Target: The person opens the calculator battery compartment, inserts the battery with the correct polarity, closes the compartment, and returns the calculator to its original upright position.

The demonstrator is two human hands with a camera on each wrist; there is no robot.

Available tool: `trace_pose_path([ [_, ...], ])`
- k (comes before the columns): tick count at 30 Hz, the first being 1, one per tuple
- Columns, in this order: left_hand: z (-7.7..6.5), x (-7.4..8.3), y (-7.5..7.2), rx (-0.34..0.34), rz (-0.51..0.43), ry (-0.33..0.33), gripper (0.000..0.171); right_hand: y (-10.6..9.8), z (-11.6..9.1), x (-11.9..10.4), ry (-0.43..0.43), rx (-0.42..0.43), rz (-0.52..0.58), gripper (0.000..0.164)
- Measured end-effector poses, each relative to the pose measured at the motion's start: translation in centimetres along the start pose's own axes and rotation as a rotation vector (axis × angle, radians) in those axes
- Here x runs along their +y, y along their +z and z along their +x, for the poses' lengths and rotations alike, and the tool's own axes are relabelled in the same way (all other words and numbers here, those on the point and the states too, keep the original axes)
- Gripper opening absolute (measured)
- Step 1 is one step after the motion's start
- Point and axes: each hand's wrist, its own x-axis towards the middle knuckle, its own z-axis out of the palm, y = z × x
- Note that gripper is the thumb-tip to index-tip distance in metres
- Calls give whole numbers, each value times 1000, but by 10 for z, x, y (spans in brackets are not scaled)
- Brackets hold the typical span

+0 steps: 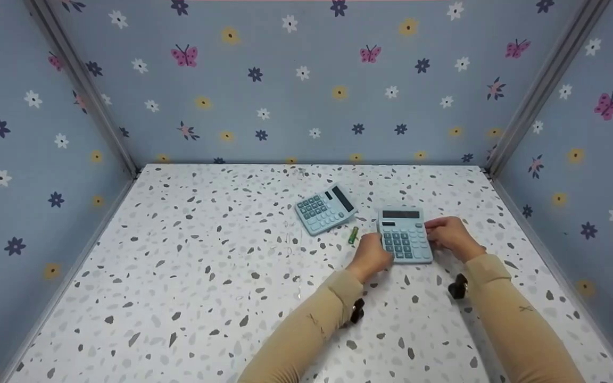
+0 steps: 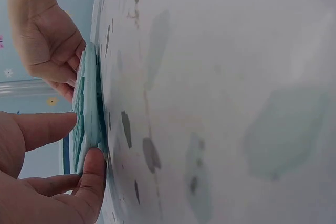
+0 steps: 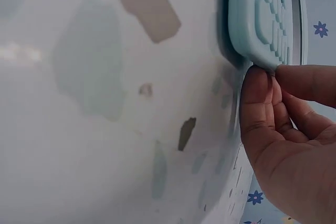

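Calculator (image 1: pixel 405 235) is pinched at its sides by left hand (image 1: pixel 371 256) and right hand (image 1: pixel 451 237), pretty much down on the speckled table (image 1: pixel 179 266); green battery (image 1: pixel 353 235) and second calculator (image 1: pixel 325 209) are parked off left.

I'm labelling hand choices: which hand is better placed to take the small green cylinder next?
Probably the left hand: though gripping the right-hand calculator, it is nearer the green cylinder. The right hand holds the calculator's opposite side.

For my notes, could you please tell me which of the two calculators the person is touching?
The calculator on the right: the left hand and right hand hold it from either side; the other calculator, farther left and askew, is untouched.
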Motion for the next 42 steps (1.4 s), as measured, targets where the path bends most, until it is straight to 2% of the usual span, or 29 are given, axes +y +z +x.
trace_pose_path([
  [3,-8,7,-5,-17,-33,-9,31,1,0,-1,17,4,-4,50],
  [6,-9,7,-6,-21,-32,-17,29,1,-1,-2,30,8,-9,50],
  [10,-2,-2,-2,-13,-6,-14,24,1,-1,-1,32,5,-7,48],
  [15,6,-10,2,-25,-28,-29,25,1,-1,-1,23,-10,-5,49],
  [20,-6,3,-4,-16,-12,-27,30,-1,-2,1,9,-24,16,51],
  [23,-18,18,-11,-17,-13,-16,30,-1,-4,0,11,-26,36,52],
  [27,-26,30,-19,-20,-31,-4,36,-4,-5,-3,11,-8,31,51],
  [33,-31,38,-30,-36,-59,5,58,-11,-8,-13,-5,4,63,50],
  [36,-28,36,-35,-33,-34,44,66,-13,-10,-17,-14,6,87,51],
  [40,-28,37,-44,-35,-26,64,70,-15,-12,-23,-47,10,101,52],
  [42,-30,40,-51,-34,-39,42,72,-16,-12,-25,-62,14,103,52],
])
